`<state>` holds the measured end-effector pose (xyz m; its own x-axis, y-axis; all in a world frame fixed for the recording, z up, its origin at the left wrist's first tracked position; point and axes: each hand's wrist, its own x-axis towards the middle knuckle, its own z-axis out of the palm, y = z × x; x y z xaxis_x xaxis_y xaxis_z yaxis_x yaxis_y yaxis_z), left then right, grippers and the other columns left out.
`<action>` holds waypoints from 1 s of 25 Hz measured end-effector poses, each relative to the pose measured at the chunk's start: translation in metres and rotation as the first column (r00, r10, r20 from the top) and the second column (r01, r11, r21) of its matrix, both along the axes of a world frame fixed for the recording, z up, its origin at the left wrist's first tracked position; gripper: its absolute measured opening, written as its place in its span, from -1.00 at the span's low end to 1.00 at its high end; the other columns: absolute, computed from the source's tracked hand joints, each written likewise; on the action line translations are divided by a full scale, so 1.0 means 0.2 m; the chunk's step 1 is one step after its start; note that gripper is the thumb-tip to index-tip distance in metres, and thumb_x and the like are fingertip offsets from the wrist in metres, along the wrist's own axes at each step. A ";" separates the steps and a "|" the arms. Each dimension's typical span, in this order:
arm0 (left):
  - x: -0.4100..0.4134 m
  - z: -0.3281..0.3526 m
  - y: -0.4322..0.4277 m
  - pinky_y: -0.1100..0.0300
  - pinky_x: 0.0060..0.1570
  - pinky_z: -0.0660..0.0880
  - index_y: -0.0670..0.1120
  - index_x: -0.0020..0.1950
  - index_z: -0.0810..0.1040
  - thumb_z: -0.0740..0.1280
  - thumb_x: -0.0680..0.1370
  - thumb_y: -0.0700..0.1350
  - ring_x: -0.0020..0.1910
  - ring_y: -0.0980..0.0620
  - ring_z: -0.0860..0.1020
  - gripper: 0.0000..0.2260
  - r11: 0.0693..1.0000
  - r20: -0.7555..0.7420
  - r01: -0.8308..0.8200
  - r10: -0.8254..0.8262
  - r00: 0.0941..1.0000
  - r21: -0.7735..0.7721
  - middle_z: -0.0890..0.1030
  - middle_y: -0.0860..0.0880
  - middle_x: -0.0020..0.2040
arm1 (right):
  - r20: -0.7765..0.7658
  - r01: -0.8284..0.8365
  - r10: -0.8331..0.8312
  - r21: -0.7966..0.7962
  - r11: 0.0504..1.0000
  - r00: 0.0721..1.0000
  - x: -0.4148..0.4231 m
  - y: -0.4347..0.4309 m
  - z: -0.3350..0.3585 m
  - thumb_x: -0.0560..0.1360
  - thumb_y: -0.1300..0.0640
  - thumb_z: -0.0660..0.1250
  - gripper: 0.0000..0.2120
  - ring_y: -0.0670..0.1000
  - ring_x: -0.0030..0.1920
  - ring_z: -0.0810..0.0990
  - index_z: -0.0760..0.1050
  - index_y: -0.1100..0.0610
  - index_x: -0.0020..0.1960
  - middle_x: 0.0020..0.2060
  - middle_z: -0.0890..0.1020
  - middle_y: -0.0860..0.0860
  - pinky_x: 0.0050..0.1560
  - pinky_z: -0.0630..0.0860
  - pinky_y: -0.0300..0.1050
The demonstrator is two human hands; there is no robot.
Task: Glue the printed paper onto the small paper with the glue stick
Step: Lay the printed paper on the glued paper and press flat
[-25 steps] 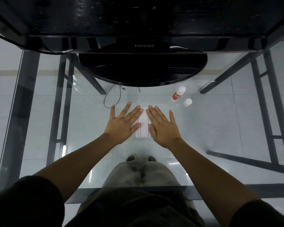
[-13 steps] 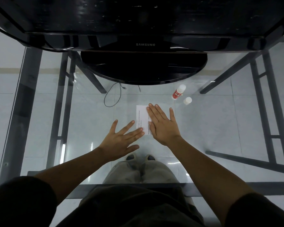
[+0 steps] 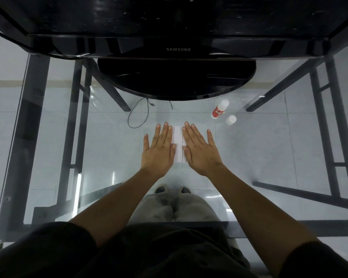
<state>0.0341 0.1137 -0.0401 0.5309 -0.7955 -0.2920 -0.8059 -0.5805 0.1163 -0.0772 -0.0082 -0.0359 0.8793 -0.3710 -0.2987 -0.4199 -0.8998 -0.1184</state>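
A white paper [image 3: 178, 144] with a line of print along its right side lies flat on the glass table, mid-view. My left hand [image 3: 159, 151] lies flat, palm down, over the paper's left edge, its fingers together. My right hand [image 3: 199, 150] lies flat over the paper's right part, fingers slightly apart. Only a narrow strip of paper shows between them; I cannot tell the small paper from the printed one. The red-and-white glue stick [image 3: 219, 109] lies uncapped to the right behind my hands, its white cap [image 3: 231, 119] beside it.
A black Samsung monitor [image 3: 178, 49] with a round base [image 3: 175, 81] stands at the back of the glass table [image 3: 48, 137]. A thin black cable [image 3: 138, 115] loops left of the paper. Table legs and my knees show through the glass.
My left hand, which had slid back off the paper toward me, has moved forward again and lies flat on the paper's left side. The right hand has stayed pressed on the paper.
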 end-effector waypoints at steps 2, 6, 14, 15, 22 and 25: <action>-0.01 -0.01 0.01 -0.05 0.36 -0.33 -0.02 0.48 -0.34 -0.16 0.62 0.10 0.38 0.06 -0.46 -0.48 1.000 0.006 -0.003 0.003 1.000 -0.019 -0.22 0.00 0.54 | 0.016 0.029 -0.030 0.044 0.999 0.999 0.00 0.00 0.01 0.58 -0.13 -0.21 -0.43 0.02 0.49 -0.23 -0.24 0.08 0.50 0.52 -0.15 0.02 0.37 -0.41 0.04; -0.01 0.00 0.01 -0.08 0.35 -0.36 0.05 0.37 -0.53 -0.23 0.59 0.14 0.37 0.04 -0.48 -0.48 1.000 0.009 -0.010 0.010 1.000 -0.017 -0.42 0.06 0.45 | 0.038 0.202 -0.205 0.056 0.978 0.978 -0.02 0.06 0.03 0.58 -0.12 -0.20 -0.43 0.00 0.44 -0.35 -0.28 0.09 0.49 0.51 -0.22 0.02 0.37 -0.43 0.06; -0.01 0.01 0.01 -0.09 0.37 -0.30 0.01 0.41 -0.44 -0.26 0.59 0.10 0.46 -0.01 -0.35 -0.51 1.000 0.001 -0.001 0.001 1.000 0.001 -0.25 0.01 0.53 | -0.044 0.142 -0.146 -0.069 0.987 0.988 -0.04 0.17 0.03 0.53 -0.14 -0.34 -0.43 0.03 0.47 -0.31 -0.37 0.04 0.46 0.51 -0.22 -0.01 0.31 -0.51 0.14; -0.01 0.01 0.00 -0.09 0.38 -0.30 0.00 0.41 -0.44 -0.26 0.58 0.10 0.47 -0.02 -0.32 -0.51 1.000 -0.004 0.001 -0.001 1.000 -0.001 -0.24 0.01 0.54 | -0.043 0.153 -0.157 -0.087 0.984 0.987 -0.05 0.16 0.03 0.55 -0.14 -0.30 -0.44 0.04 0.48 -0.30 -0.35 0.04 0.47 0.51 -0.20 -0.02 0.31 -0.50 0.15; -0.01 -0.01 0.01 -0.11 0.38 -0.30 0.00 0.43 -0.44 -0.34 0.54 0.14 0.48 -0.04 -0.29 -0.48 1.000 -0.004 -0.013 0.013 1.000 -0.027 -0.23 0.02 0.54 | -0.030 0.225 -0.230 -0.124 0.966 0.973 -0.12 0.13 0.05 0.56 -0.15 -0.26 -0.42 0.06 0.49 -0.26 -0.28 0.07 0.49 0.52 -0.16 0.01 0.31 -0.55 0.11; -0.01 -0.02 0.01 -0.11 0.38 -0.27 0.00 0.43 -0.42 -0.31 0.57 0.12 0.49 -0.03 -0.27 -0.51 0.999 0.021 -0.009 0.010 1.000 -0.046 -0.20 0.02 0.54 | -0.010 0.212 -0.215 -0.106 0.971 0.977 -0.05 0.16 0.05 0.52 -0.14 -0.40 -0.41 0.05 0.49 -0.25 -0.31 0.08 0.48 0.52 -0.17 0.02 0.32 -0.52 0.10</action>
